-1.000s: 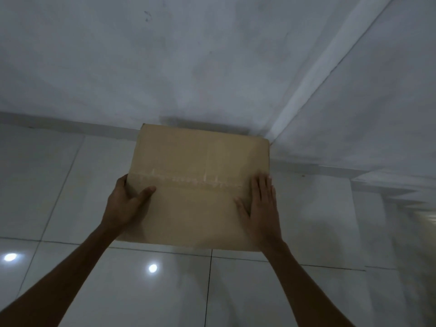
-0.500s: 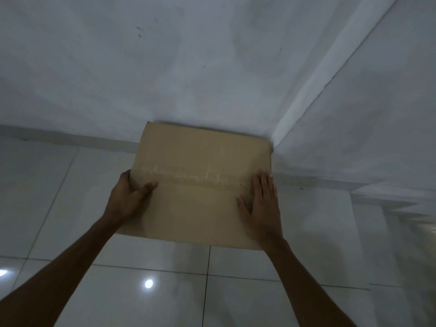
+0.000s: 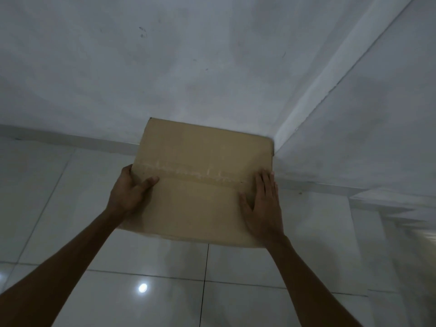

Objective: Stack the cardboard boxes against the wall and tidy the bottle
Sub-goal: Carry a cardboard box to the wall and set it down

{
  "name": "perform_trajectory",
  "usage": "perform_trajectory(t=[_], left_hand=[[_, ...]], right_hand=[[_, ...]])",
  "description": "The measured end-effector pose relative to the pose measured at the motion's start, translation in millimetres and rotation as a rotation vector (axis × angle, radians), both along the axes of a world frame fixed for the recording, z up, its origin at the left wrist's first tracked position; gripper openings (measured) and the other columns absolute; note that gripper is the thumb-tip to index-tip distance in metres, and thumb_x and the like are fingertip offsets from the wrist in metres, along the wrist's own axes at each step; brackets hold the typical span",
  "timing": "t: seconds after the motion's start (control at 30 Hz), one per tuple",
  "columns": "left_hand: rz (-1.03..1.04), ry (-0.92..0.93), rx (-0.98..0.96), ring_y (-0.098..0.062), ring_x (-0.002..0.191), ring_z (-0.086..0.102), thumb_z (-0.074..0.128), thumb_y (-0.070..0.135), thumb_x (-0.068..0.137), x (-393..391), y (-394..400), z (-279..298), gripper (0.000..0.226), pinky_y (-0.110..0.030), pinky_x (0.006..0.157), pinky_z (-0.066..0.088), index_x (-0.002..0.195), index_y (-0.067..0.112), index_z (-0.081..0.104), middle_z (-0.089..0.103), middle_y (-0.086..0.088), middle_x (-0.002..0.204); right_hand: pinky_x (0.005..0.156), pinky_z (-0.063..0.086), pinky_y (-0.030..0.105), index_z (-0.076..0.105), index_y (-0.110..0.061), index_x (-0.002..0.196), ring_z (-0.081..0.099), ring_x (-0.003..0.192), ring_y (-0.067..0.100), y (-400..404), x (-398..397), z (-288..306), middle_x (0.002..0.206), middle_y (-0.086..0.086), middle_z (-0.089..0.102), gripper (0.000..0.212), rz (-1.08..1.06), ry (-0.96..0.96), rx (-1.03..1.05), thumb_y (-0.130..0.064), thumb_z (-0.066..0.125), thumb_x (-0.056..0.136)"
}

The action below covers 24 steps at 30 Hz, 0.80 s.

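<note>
1. A closed cardboard box [image 3: 203, 180] sits at the centre of the frame, its far edge at the wall [image 3: 188, 67] and its far right corner tucked into the room's corner.
2. The left hand [image 3: 128, 192] grips the box's left edge, thumb on top, fingers wrapped out of sight.
3. The right hand [image 3: 264, 204] lies flat, fingers straight, on the box's right top.
4. Glossy white floor tiles [image 3: 236, 291] fill the lower frame.

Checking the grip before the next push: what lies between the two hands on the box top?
Head view: only bare cardboard box top and its tape seam lie between left hand and right hand.
</note>
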<state>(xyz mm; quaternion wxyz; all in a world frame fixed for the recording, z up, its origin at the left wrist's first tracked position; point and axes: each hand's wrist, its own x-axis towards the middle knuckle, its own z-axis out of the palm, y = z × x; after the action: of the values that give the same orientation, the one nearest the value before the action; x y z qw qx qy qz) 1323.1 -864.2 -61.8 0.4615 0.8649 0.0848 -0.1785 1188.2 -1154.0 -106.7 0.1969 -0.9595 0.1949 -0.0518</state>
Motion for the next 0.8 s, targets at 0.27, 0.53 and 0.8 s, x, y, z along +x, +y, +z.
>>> perform_trajectory(t=[0.27, 0.53, 0.8], left_hand=[[0.012, 0.0, -0.006, -0.033, 0.116, 0.056, 0.073, 0.051, 0.076, 1, 1, -7, 0.083, -0.053, 0.097, 0.047, 0.141, 0.013, 0.04, 0.056, -0.011, 0.134], [-0.006, 0.027, 0.062, -0.037, 0.123, 0.053, 0.073, 0.041, 0.083, -3, 1, 2, 0.079, -0.046, 0.097, 0.045, 0.145, 0.007, 0.037, 0.052, -0.016, 0.14], [-0.058, 0.076, 0.199, -0.04, 0.127, 0.05, 0.073, 0.022, 0.085, -54, 27, 42, 0.078, -0.049, 0.101, 0.044, 0.147, -0.003, 0.031, 0.047, -0.022, 0.144]], right_hand=[[0.122, 0.0, 0.03, 0.019, -0.011, 0.154, -0.006, 0.151, 0.013, -3, 2, 2, 0.163, 0.005, 0.011, 0.076, 0.015, -0.01, 0.005, -0.057, 0.031, 0.095], [0.121, -0.002, 0.031, 0.019, -0.005, 0.153, 0.001, 0.151, 0.022, 0, -1, 16, 0.162, 0.011, 0.013, 0.079, 0.051, 0.112, -0.046, -0.058, 0.018, 0.093], [0.123, 0.007, 0.036, 0.008, -0.004, 0.153, 0.001, 0.151, 0.026, 33, -36, 84, 0.163, 0.011, 0.005, 0.069, 0.107, 0.243, 0.113, -0.037, 0.04, 0.102]])
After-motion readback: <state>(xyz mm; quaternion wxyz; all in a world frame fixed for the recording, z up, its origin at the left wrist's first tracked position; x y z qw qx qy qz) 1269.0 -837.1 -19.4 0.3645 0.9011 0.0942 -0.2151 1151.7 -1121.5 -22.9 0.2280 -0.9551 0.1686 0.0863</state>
